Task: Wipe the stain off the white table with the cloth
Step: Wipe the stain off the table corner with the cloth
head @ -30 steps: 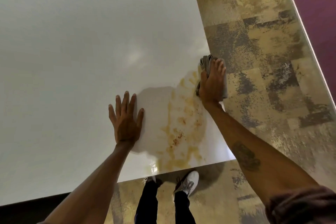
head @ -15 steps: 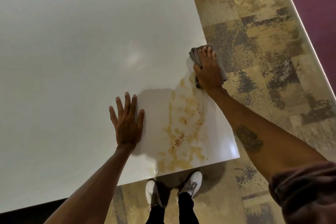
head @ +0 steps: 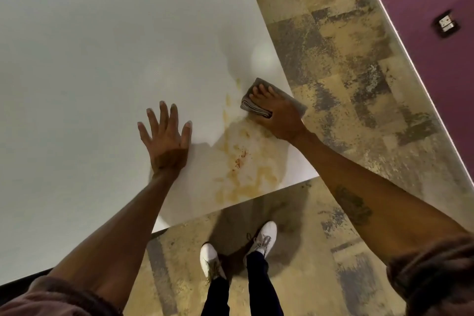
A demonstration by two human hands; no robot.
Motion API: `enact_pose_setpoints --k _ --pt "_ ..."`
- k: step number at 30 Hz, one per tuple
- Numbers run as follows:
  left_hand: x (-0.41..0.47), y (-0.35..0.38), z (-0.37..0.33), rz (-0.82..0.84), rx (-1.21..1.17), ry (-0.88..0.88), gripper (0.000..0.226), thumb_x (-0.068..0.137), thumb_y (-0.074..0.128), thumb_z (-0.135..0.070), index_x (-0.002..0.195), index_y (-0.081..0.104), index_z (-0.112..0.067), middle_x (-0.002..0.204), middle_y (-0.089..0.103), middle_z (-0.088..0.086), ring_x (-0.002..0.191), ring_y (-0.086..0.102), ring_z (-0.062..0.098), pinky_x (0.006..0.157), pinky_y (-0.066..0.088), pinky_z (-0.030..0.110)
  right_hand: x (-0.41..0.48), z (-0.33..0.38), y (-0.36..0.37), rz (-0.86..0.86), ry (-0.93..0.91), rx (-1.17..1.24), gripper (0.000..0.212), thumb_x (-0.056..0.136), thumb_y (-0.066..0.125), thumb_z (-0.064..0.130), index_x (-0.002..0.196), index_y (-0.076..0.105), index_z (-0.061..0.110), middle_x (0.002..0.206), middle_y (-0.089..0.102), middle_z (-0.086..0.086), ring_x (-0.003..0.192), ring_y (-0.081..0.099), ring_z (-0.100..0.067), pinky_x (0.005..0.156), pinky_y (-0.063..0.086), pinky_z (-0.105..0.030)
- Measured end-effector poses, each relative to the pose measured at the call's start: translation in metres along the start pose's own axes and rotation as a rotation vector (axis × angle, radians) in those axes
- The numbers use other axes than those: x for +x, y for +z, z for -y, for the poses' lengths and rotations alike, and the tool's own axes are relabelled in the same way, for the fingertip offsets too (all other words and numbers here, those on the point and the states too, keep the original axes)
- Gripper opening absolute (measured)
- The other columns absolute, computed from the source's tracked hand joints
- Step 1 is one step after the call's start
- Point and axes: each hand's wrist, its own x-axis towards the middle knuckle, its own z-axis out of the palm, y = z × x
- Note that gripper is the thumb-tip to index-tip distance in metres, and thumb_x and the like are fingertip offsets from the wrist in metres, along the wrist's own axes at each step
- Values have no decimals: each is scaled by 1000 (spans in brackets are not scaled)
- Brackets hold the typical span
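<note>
A yellow-brown stain [head: 246,167] with small red specks spreads over the near right corner of the white table [head: 102,59]. My right hand [head: 278,115] presses a folded grey cloth [head: 254,104] flat on the table at the stain's far edge, close to the table's right side. The cloth sticks out past my fingers on the left and far side. My left hand [head: 166,138] lies flat on the table with fingers spread, just left of the stain, holding nothing.
The table's right edge [head: 279,59] and near edge [head: 230,205] meet close to the stain. Below lies a mottled tan and grey floor [head: 346,59]. My white shoes [head: 261,238] stand by the near edge. A purple wall [head: 423,7] runs at the right.
My right hand has slid the cloth leftward from the table's right edge onto the table, at the stain's far end. The view has shifted. My left hand stays flat.
</note>
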Motion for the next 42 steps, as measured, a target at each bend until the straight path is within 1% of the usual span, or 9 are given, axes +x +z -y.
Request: enact_pose_setpoints --k 10,15,21,25,27,30,32,34,42 --pt "-23 4 15 -3 -80 99 63 108 14 -49 160 29 -18 170 19 3 159 6 31 128 3 55 -106 26 22 15 107 65 55 89 68 11 140 49 6 150 43 -13 145 32 -25 124 18 -42" --pt "-49 2 21 -1 -125 170 61 110 13 -42 157 35 -12 167 26 7 158 12 35 128 7 55 -139 43 38 -86 229 57 56 91 66 18 142 46 9 152 42 -9 145 25 -15 123 6 -20" --pt "-52 -4 18 -56 -149 207 49 112 27 -26 155 41 -8 163 35 10 156 22 33 128 13 50 -136 89 76 -361 675 135 60 92 59 20 149 38 20 160 26 -4 150 17 -22 118 23 -41" --pt "-53 -1 19 -200 -74 242 41 104 48 -11 143 57 -19 135 61 6 118 58 30 94 39 44 -106 109 94 -560 840 70 59 94 56 19 149 36 10 158 29 -14 148 21 -33 120 22 -45" --pt "-50 4 22 -243 -102 181 35 103 53 -12 135 64 -20 119 65 6 100 59 29 82 38 40 -92 112 99 -622 870 61 60 94 56 17 148 34 5 157 31 -18 148 23 -34 122 17 -42" --pt "-43 8 30 -303 -314 213 33 97 59 0 126 70 -14 104 71 9 92 54 15 83 40 29 -74 110 101 -667 873 28 59 93 54 15 147 34 1 155 33 -20 147 26 -32 123 11 -37" --pt "-44 10 33 -277 -429 169 46 98 47 7 137 64 -11 125 69 10 115 56 15 107 43 29 -61 106 99 -679 882 35 59 93 53 15 147 35 2 155 33 -19 148 24 -32 123 10 -36" --pt "-45 12 30 -211 -355 172 63 93 28 6 152 46 -8 156 48 9 148 39 25 127 23 39 -46 100 95 -691 882 49 58 93 53 16 147 35 3 156 32 -18 148 23 -32 123 12 -38" --pt "-38 16 23 -158 143 162 54 112 29 -39 161 29 -16 168 24 10 156 20 35 123 19 62 17 63 68 -644 743 -14 55 91 51 15 144 42 0 153 38 -19 146 28 -30 124 9 -37"
